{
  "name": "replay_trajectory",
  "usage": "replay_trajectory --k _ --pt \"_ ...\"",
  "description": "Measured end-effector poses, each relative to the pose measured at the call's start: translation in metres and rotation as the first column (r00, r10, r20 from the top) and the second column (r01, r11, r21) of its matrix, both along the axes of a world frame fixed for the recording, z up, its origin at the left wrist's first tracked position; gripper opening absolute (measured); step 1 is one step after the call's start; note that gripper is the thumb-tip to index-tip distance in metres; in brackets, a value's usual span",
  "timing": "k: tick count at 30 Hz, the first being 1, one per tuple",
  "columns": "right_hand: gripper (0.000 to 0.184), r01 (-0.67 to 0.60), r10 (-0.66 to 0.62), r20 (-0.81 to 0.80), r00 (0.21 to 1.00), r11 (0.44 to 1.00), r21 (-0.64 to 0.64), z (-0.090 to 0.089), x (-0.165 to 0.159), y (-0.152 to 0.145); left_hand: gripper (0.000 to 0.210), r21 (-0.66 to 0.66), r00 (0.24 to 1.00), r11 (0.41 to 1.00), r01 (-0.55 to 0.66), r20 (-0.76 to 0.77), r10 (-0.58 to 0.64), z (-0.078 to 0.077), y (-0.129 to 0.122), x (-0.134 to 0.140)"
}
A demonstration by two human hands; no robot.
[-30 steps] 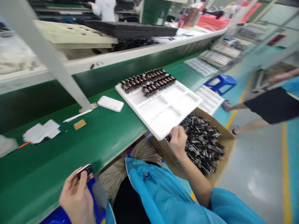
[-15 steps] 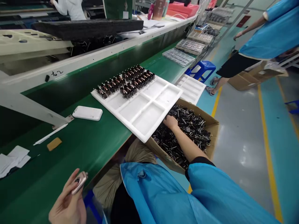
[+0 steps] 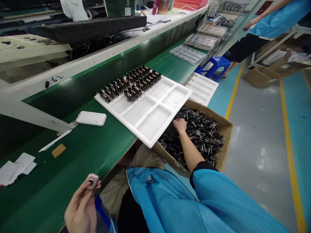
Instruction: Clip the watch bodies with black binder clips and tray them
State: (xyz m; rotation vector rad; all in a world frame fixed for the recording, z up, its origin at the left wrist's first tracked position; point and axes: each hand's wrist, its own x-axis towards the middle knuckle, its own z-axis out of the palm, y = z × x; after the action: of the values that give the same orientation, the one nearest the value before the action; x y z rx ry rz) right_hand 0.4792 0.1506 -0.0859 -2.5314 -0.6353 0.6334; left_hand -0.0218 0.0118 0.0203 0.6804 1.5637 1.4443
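My left hand (image 3: pixel 82 207) grips a small rose-gold metal part with a round dark opening (image 3: pixel 92 181) between thumb and fingers, at the lower left by the bench edge. My right hand (image 3: pixel 180 125) is down among black binder clips (image 3: pixel 201 132) in a cardboard box (image 3: pixel 224 145). Its fingers are curled, and their tips are hidden, so what they hold does not show. Beside that hand, a white compartment tray (image 3: pixel 155 121) overhangs the bench edge. Rows of binder clips clamped on pinkish parts (image 3: pixel 132 84) stand along the tray's far side.
On the green bench (image 3: pixel 107 145) lie a white phone-like object (image 3: pixel 91 118), a white pen-like stick (image 3: pixel 55 140), a tan pad (image 3: pixel 58 150) and papers (image 3: pixel 18 168). A blue stool (image 3: pixel 216 66) and a person in blue (image 3: pixel 279 22) are at the upper right.
My left hand has moved right and slightly up, turning the rose-gold part's opening towards me. My right hand has shifted slightly right in the box. The person in blue has moved farther off.
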Motion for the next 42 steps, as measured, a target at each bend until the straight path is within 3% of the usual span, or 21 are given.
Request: replay_trajectory --k 5,7,9,12,13,17,19,21,24,29,32,36,39,42 --pt "0.031 -0.031 0.076 -0.128 0.989 0.947 0.32 0.054 0.006 -0.046 0.024 -0.006 0.999 0.999 0.05 0.014 -0.05 -0.006 0.001 0.004" --pt "0.038 -0.075 0.178 -0.198 0.964 0.895 0.439 0.078 -0.005 -0.067 0.027 -0.004 0.994 0.994 0.107 0.017 -0.107 -0.014 0.004 0.012" --pt "0.045 -0.134 0.355 -0.286 0.89 0.803 0.58 0.098 -0.029 -0.082 0.027 0.011 0.985 0.985 0.17 0.035 -0.17 -0.019 0.008 0.024" --pt "0.046 -0.166 0.662 -0.396 0.637 0.619 0.767 0.118 -0.086 -0.089 0.026 0.037 0.96 0.963 0.268 0.073 -0.27 -0.015 0.013 0.048" --pt "0.045 -0.161 0.727 -0.433 0.533 0.59 0.791 0.122 -0.109 -0.088 0.026 0.048 0.95 0.954 0.294 0.089 -0.298 -0.01 0.014 0.055" --pt "0.042 -0.236 0.805 -0.571 0.163 0.594 0.769 0.128 -0.199 -0.081 0.03 0.109 0.942 0.949 0.295 0.132 -0.308 0.011 0.015 0.073" --pt "0.04 -0.304 0.813 -0.581 0.042 0.564 0.768 0.127 -0.235 -0.08 0.032 0.12 0.954 0.962 0.245 0.15 -0.261 0.016 0.014 0.071" --pt "0.038 -0.35 0.827 -0.563 0.007 0.529 0.773 0.123 -0.262 -0.08 0.033 0.118 0.975 0.981 0.151 0.143 -0.168 0.015 0.009 0.064" --pt "0.037 -0.425 0.863 -0.504 0.03 0.468 0.775 0.118 -0.287 -0.082 0.034 0.121 0.996 0.992 0.038 0.075 -0.048 0.008 -0.002 0.048" --pt "0.031 -0.586 0.924 -0.38 0.034 0.327 0.742 0.115 -0.306 -0.085 0.029 0.139 1.0 0.99 0.015 0.019 -0.018 -0.001 -0.016 0.031" --pt "0.03 -0.582 0.918 -0.387 0.084 0.36 0.729 0.111 -0.311 -0.085 0.028 0.149 1.0 0.989 0.017 0.013 -0.019 -0.001 -0.017 0.028" --pt "0.036 -0.411 0.855 -0.506 0.115 0.504 0.759 0.096 -0.311 -0.082 0.026 0.16 0.999 0.987 0.015 0.043 -0.023 -0.002 -0.017 0.025" --pt "0.044 -0.322 0.813 -0.572 0.113 0.574 0.753 0.084 -0.309 -0.079 0.026 0.134 0.991 0.991 -0.023 0.134 0.005 -0.004 -0.018 0.02" --pt "0.047 -0.293 0.778 -0.626 0.055 0.612 0.735 0.076 -0.308 -0.079 0.036 0.084 0.974 0.995 -0.06 0.223 0.04 -0.003 -0.018 0.016"
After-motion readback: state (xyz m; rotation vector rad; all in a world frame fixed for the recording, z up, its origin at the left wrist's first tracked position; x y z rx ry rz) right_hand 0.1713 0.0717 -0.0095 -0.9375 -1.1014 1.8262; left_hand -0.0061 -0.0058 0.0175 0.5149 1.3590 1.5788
